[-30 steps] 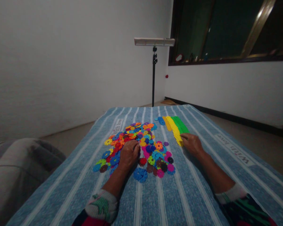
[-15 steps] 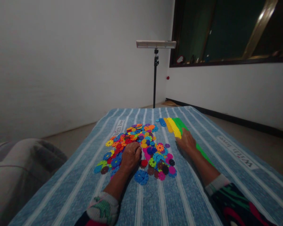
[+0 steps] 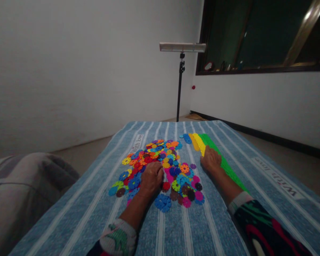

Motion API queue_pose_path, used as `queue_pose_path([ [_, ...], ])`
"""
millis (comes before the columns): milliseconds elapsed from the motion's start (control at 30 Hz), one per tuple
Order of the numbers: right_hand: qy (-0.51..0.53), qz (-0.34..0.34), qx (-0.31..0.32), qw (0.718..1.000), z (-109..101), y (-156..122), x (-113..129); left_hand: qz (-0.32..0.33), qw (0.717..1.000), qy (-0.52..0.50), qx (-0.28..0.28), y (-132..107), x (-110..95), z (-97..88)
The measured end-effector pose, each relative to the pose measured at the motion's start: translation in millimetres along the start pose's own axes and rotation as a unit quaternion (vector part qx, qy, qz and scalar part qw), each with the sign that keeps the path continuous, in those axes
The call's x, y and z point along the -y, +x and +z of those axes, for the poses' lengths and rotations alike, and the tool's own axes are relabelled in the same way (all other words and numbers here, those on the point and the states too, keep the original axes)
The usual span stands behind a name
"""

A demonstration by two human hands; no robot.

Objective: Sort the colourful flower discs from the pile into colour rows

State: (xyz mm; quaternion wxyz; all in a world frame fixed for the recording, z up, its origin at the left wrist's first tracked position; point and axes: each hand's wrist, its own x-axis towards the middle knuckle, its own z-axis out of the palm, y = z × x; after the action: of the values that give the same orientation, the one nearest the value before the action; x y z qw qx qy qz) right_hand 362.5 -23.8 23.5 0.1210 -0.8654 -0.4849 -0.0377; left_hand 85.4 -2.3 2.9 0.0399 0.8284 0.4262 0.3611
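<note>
My left hand (image 3: 152, 176) rests on the near-left part of a loose pile of colourful notched plastic discs (image 3: 146, 156). Its fingers are curled closed, and whatever they may hold is hidden. At the near end of a row of overlapping yellow discs (image 3: 199, 141), my right hand (image 3: 211, 160) touches down with fingers bent together; what is under the fingertips cannot be made out. A long row of green discs (image 3: 230, 172) runs along the right side of that hand. Shorter rows of orange discs (image 3: 194, 143) and blue discs (image 3: 187, 138) lie left of the yellow row.
A blue striped cloth (image 3: 173, 238) covers the table. Behind it a light panel (image 3: 182, 47) stands on a black pole. Fabric-covered furniture (image 3: 29, 192) is at the left, and a dark window (image 3: 266, 35) is at the upper right.
The whole view has shifted slightly, so things appear a little farther right. My right hand has drawn slightly left against the green row, showing more of it. My left hand stays on the pile.
</note>
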Motion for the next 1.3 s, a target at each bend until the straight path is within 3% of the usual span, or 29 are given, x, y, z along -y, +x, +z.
queue_pose_path([
  [1300,-0.011,-0.021,-0.035,0.999,4.6,21.0,7.5,-0.005,1.0,-0.013,0.002,-1.8,-1.4,-2.3],
])
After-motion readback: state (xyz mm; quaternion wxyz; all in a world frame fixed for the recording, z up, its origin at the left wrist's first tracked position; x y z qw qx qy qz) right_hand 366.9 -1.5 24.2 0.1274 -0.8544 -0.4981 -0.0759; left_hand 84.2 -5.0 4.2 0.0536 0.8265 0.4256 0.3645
